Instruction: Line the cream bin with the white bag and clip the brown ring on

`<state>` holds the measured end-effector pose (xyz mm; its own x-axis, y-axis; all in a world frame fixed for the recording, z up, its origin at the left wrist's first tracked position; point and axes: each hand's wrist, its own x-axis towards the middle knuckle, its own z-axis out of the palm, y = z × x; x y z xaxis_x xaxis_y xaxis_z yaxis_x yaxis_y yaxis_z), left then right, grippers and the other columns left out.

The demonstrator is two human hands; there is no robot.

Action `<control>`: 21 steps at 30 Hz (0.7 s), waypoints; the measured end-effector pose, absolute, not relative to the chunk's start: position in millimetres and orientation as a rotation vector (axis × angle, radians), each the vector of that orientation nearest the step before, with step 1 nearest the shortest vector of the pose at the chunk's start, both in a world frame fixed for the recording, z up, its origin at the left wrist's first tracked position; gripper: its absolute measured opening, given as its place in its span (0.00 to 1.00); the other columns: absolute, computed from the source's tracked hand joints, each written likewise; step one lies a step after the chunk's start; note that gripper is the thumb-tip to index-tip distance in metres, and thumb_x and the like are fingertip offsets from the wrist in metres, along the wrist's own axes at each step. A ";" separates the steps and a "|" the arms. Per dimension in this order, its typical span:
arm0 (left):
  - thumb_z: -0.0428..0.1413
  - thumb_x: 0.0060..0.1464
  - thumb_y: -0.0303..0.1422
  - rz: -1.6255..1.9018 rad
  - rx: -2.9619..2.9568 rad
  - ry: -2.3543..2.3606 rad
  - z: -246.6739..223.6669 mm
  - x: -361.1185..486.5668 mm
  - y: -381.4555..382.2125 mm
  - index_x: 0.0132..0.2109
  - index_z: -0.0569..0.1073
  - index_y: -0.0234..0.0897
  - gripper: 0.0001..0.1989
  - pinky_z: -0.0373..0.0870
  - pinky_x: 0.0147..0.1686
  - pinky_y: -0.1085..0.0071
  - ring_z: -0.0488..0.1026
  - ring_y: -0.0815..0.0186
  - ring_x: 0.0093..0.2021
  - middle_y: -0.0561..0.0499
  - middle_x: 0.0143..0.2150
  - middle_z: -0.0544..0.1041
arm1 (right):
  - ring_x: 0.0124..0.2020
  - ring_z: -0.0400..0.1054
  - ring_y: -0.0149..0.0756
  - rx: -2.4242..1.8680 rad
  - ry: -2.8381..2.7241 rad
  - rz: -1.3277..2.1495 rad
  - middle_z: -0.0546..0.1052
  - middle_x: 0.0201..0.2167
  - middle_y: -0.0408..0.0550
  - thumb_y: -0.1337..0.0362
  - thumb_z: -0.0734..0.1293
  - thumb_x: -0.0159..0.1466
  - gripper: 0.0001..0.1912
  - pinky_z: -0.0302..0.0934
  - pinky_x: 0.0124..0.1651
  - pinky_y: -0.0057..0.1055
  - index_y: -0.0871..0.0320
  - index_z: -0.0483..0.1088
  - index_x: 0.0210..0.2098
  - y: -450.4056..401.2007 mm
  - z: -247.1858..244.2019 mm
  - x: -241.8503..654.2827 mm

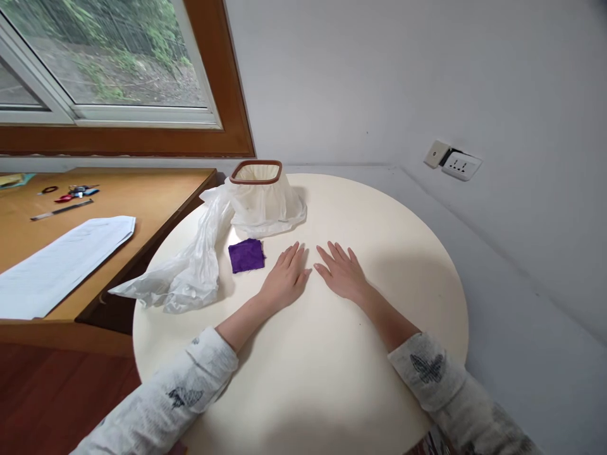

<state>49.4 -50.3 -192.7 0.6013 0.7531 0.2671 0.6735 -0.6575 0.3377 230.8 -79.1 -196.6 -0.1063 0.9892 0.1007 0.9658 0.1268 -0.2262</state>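
Observation:
My left hand (287,277) lies palm down on the round cream table (327,360), fingers stretched out and holding nothing. A small purple cloth (246,256) lies flat just left of it. My right hand (342,272) also rests flat on the tabletop with its fingers spread, a short gap from the left. Beyond the cloth stands a waste bin (268,205) with a brown rim, wrapped in a thin white bag. A crumpled translucent plastic bag (190,272) trails from beside the bin toward the table's left edge.
At the left is a wooden desk (165,196) bearing white paper sheets (71,259), a pen-like strip (61,210) and keys (78,191). Behind it is a brown-framed window (222,82). A wall socket (461,165) sits on the right wall, close to the table.

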 end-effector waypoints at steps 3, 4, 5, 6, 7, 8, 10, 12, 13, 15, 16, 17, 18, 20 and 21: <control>0.39 0.61 0.41 0.508 2.629 1.233 -192.7 49.1 -50.3 0.63 0.49 0.30 0.28 0.47 0.62 0.53 0.42 0.54 0.66 0.38 0.66 0.47 | 0.65 0.38 0.43 -1.957 -2.187 0.174 0.48 0.65 0.52 0.47 0.43 0.65 0.31 0.32 0.62 0.48 0.51 0.46 0.63 -79.2 -196.7 231.4; 0.38 0.61 0.42 0.485 2.629 1.253 -192.7 49.1 -50.4 0.63 0.49 0.29 0.29 0.46 0.62 0.53 0.42 0.54 0.66 0.38 0.67 0.47 | 0.65 0.38 0.43 -1.965 -2.190 0.182 0.47 0.65 0.51 0.46 0.42 0.65 0.31 0.31 0.62 0.48 0.51 0.46 0.63 -79.2 -196.6 231.5; 0.38 0.61 0.43 0.464 2.632 1.272 -192.9 49.0 -50.7 0.64 0.48 0.30 0.29 0.46 0.62 0.53 0.42 0.54 0.66 0.39 0.67 0.46 | 0.65 0.37 0.42 -1.973 -2.192 0.189 0.47 0.65 0.51 0.46 0.42 0.65 0.31 0.31 0.62 0.48 0.51 0.45 0.63 -79.2 -196.3 231.5; 0.37 0.61 0.43 0.444 2.639 1.290 -193.0 49.1 -51.1 0.64 0.47 0.30 0.30 0.46 0.62 0.53 0.42 0.54 0.66 0.39 0.67 0.46 | 0.65 0.37 0.42 -1.978 -2.195 0.194 0.47 0.65 0.50 0.46 0.41 0.65 0.31 0.31 0.62 0.47 0.50 0.45 0.63 -79.3 -195.9 231.5; 0.37 0.61 0.44 0.423 2.651 1.305 -193.3 49.2 -51.6 0.64 0.47 0.31 0.30 0.46 0.62 0.53 0.42 0.54 0.66 0.40 0.67 0.46 | 0.65 0.37 0.41 -1.982 -2.197 0.195 0.46 0.65 0.50 0.46 0.41 0.65 0.31 0.31 0.62 0.47 0.50 0.45 0.63 -79.4 -195.5 231.5; 0.36 0.61 0.44 0.399 2.668 1.320 -193.5 49.5 -52.1 0.65 0.46 0.32 0.30 0.45 0.62 0.53 0.42 0.55 0.66 0.40 0.67 0.46 | 0.66 0.37 0.41 -1.984 -2.201 0.191 0.46 0.66 0.50 0.46 0.40 0.65 0.31 0.31 0.62 0.47 0.50 0.44 0.63 -79.5 -194.9 231.4; 0.35 0.61 0.45 0.338 2.707 1.347 -193.8 50.2 -53.0 0.65 0.47 0.32 0.30 0.44 0.62 0.53 0.43 0.55 0.66 0.41 0.67 0.47 | 0.66 0.36 0.41 -1.989 -2.208 0.182 0.46 0.66 0.50 0.46 0.40 0.65 0.31 0.30 0.62 0.46 0.50 0.44 0.63 -79.8 -194.0 231.2; 0.33 0.61 0.45 0.264 2.743 1.372 -193.5 50.9 -53.7 0.64 0.49 0.31 0.30 0.42 0.62 0.52 0.44 0.55 0.66 0.40 0.66 0.49 | 0.66 0.36 0.40 -1.994 -2.212 0.181 0.46 0.66 0.49 0.46 0.40 0.65 0.32 0.30 0.62 0.46 0.50 0.45 0.63 -79.9 -193.6 230.9; 0.33 0.61 0.46 0.228 2.757 1.377 -193.2 51.1 -53.9 0.64 0.50 0.30 0.31 0.42 0.62 0.52 0.45 0.55 0.65 0.40 0.66 0.50 | 0.66 0.36 0.40 -1.998 -2.212 0.184 0.46 0.66 0.49 0.46 0.39 0.65 0.32 0.30 0.62 0.46 0.50 0.45 0.63 -79.8 -193.6 230.8; 0.32 0.61 0.46 0.175 2.774 1.377 -192.2 51.2 -54.1 0.64 0.51 0.29 0.32 0.42 0.62 0.52 0.45 0.55 0.65 0.39 0.66 0.50 | 0.66 0.36 0.40 -2.007 -2.209 0.190 0.46 0.66 0.48 0.46 0.40 0.65 0.31 0.30 0.62 0.46 0.49 0.44 0.63 -79.6 -193.8 230.7; 0.31 0.61 0.46 0.158 2.776 1.374 -191.7 51.1 -54.1 0.64 0.51 0.29 0.32 0.42 0.62 0.52 0.45 0.55 0.65 0.39 0.66 0.50 | 0.66 0.36 0.40 -2.011 -2.209 0.191 0.46 0.66 0.48 0.46 0.40 0.65 0.31 0.30 0.62 0.46 0.49 0.44 0.63 -79.5 -194.0 230.7; 0.31 0.61 0.46 0.147 2.776 1.374 -191.3 51.0 -54.0 0.64 0.50 0.29 0.32 0.42 0.62 0.52 0.45 0.55 0.65 0.39 0.66 0.50 | 0.66 0.36 0.40 -2.014 -2.209 0.191 0.46 0.66 0.48 0.46 0.40 0.65 0.31 0.30 0.62 0.45 0.49 0.44 0.63 -79.4 -194.2 230.7; 0.31 0.60 0.46 0.140 2.774 1.372 -191.0 50.8 -53.9 0.64 0.50 0.29 0.32 0.42 0.62 0.53 0.45 0.55 0.66 0.40 0.66 0.50 | 0.66 0.35 0.40 -2.015 -2.211 0.191 0.46 0.66 0.48 0.46 0.41 0.65 0.31 0.30 0.63 0.45 0.49 0.44 0.63 -79.2 -194.3 230.7; 0.31 0.60 0.46 0.138 2.770 1.372 -191.0 50.6 -53.5 0.64 0.50 0.30 0.32 0.41 0.62 0.53 0.44 0.56 0.66 0.40 0.66 0.49 | 0.66 0.35 0.40 -2.023 -2.215 0.197 0.46 0.66 0.48 0.46 0.42 0.65 0.30 0.30 0.63 0.45 0.49 0.44 0.64 -79.0 -194.6 230.8; 0.31 0.60 0.46 0.139 2.767 1.370 -191.3 50.5 -53.2 0.64 0.50 0.30 0.32 0.41 0.62 0.53 0.44 0.56 0.66 0.40 0.66 0.49 | 0.66 0.35 0.40 -2.028 -2.216 0.200 0.45 0.66 0.48 0.46 0.42 0.65 0.30 0.30 0.62 0.45 0.49 0.44 0.64 -78.9 -194.8 230.8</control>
